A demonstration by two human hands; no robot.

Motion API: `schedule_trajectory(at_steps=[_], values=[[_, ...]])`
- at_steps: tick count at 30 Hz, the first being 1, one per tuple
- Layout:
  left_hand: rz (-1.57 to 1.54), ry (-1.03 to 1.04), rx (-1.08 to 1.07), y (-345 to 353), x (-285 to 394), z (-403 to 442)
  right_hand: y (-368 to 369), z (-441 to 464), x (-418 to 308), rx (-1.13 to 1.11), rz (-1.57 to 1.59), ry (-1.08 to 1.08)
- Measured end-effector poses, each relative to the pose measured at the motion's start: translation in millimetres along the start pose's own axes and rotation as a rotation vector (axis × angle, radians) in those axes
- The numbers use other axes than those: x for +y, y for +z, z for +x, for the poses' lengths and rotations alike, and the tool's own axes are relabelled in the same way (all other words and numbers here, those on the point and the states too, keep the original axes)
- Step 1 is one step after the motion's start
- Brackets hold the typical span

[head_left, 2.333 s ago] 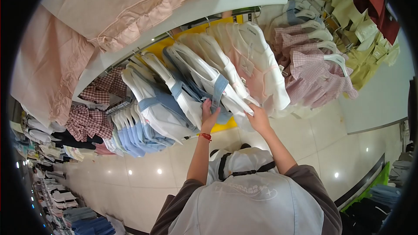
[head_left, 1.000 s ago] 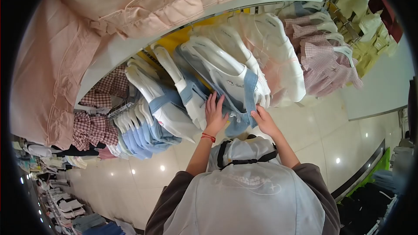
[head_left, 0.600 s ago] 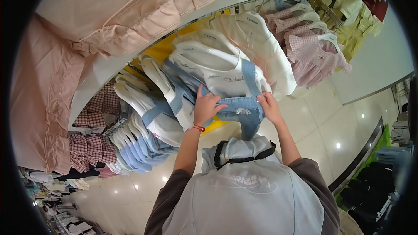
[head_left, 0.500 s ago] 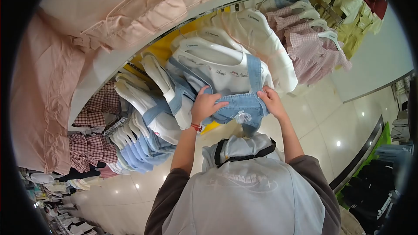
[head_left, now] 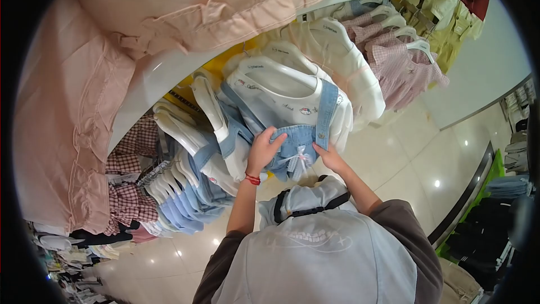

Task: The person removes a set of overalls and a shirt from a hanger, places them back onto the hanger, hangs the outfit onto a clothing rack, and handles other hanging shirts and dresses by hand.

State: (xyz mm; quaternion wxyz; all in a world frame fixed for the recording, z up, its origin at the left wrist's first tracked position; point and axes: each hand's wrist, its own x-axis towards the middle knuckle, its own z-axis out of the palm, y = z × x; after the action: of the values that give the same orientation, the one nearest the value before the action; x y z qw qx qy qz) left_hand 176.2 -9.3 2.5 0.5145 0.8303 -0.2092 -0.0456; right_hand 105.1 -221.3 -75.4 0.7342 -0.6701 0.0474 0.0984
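A white shirt [head_left: 287,101] with small printed figures hangs on a white hanger from the curved rack, its front turned towards me. Blue denim overalls [head_left: 297,135] with straps and a pale bow lie over it. My left hand [head_left: 263,149], with a red bracelet at the wrist, is closed on the left edge of the denim bib, thumb on top. My right hand [head_left: 331,157] pinches the right edge of the denim below the strap button. Similar denim-and-white sets hang just left of it, and a white and peach garment [head_left: 343,67] hangs to the right.
Pink checked dresses [head_left: 405,73] and yellow clothes [head_left: 453,36] hang at the upper right. Light blue shirts [head_left: 183,208] and red checked clothes [head_left: 132,202] are at the left. A large pink ruffled garment [head_left: 73,118] lies over the white shelf [head_left: 152,81]. Dark folded clothes [head_left: 481,231] are at the lower right.
The denim-and-white set has turned from edge-on to face me, and its bow now shows fully. My right hand has moved slightly down and left along the denim. The view has shifted a little.
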Motion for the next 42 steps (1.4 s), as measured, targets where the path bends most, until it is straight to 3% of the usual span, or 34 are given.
schedule_trajectory(at_steps=[2, 5, 10, 13, 14, 16, 19, 23, 35, 38, 41, 42], values=[[0.471, 0.358, 0.342, 5, 2, -8, 6, -1, 8, 0.059, 0.053, 0.034], [0.392, 0.346, 0.504, 18, -1, -40, 24, -8, 15, 0.092, 0.150, 0.103], [-0.431, -0.176, -0.064, 51, -13, -78, 45, -23, 5, 0.059, 0.093, 0.105], [-0.212, -0.160, -0.194, 43, -18, -78, 48, -25, 12, -0.001, 0.175, 0.124], [-0.313, -0.172, -0.221, 41, -16, -78, 48, -27, 15, -0.027, 0.200, 0.098], [-0.443, -0.208, -0.203, 43, -22, -79, 48, -32, 17, -0.077, 0.247, 0.044], [-0.426, -0.227, -0.158, 45, -35, -84, 54, -35, 2, -0.203, -0.066, -0.099], [-0.441, -0.284, -0.013, 49, -50, -89, 55, -32, 13, -0.105, -0.020, 0.021], [-0.197, -0.294, 0.052, 33, -58, -95, 50, -39, 12, -0.089, 0.265, 0.181], [-0.387, -0.061, 0.188, 49, -53, -91, 54, -39, 12, -0.068, 0.201, 0.145], [-0.418, -0.155, -0.114, 54, -55, -96, 59, -40, 10, -0.091, 0.055, 0.090], [-0.361, -0.129, -0.024, 60, -57, -95, 62, -42, 7, -0.095, 0.033, 0.074]])
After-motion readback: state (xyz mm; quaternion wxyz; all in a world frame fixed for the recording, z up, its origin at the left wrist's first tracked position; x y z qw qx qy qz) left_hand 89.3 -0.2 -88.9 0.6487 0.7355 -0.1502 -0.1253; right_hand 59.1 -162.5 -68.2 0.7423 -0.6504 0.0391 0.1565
